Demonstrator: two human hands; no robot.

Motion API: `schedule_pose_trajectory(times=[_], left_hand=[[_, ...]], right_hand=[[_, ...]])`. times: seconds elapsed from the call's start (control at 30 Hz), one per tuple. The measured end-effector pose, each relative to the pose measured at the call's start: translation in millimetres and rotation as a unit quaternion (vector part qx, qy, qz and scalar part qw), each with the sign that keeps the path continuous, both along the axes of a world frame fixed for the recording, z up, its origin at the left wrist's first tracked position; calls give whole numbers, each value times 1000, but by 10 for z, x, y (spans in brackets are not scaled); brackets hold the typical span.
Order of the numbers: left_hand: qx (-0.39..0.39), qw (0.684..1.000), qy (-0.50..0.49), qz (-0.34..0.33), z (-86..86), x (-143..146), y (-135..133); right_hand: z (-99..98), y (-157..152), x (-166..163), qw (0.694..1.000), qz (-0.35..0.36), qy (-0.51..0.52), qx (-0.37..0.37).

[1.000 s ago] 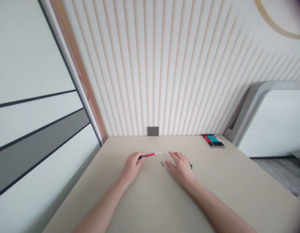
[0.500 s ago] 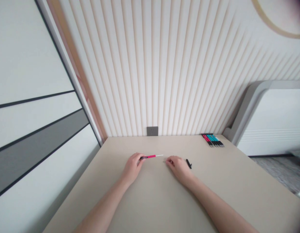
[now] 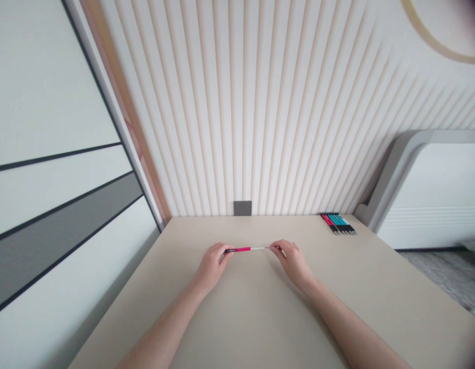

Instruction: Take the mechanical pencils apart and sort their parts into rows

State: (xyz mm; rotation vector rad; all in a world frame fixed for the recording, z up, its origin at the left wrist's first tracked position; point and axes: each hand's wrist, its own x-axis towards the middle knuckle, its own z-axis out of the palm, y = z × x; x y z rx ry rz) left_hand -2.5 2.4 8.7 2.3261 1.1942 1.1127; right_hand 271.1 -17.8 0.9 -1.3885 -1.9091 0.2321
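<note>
My left hand pinches the dark end of a pink pen part, held level just above the beige table. A thin white refill sticks out of its right end. My right hand is closed in a pinch right at the tip of that refill; what its fingers hold is too small to make out. The two hands face each other about a pen's length apart.
A row of several red, teal and black pens lies at the table's back right. A grey wall socket sits just above the back edge. A white-and-grey unit stands to the right, a panelled cabinet on the left.
My right hand closed over the small piece on the table, lifted, and moved left to the refill's tip. The black pen part beside it is now out of sight. My left hand stayed put.
</note>
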Motion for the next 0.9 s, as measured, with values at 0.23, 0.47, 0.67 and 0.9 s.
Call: schedule_pose_trajectory(times=[0.23, 0.47, 0.67, 0.9], left_hand=[[0, 1000, 5, 8, -6, -9, 8], [-2, 1000, 6, 8, -22, -17, 17], [-5, 1000, 14, 5, -3, -4, 5], [1, 999, 22, -24, -3, 13, -21]], right_hand=[[-7, -10, 16, 1000, -3, -8, 8], [-10, -8, 7, 1000, 6, -9, 12], [-3, -33, -25, 1000, 23, 2, 11], [23, -84, -78, 997, 82, -2, 10]])
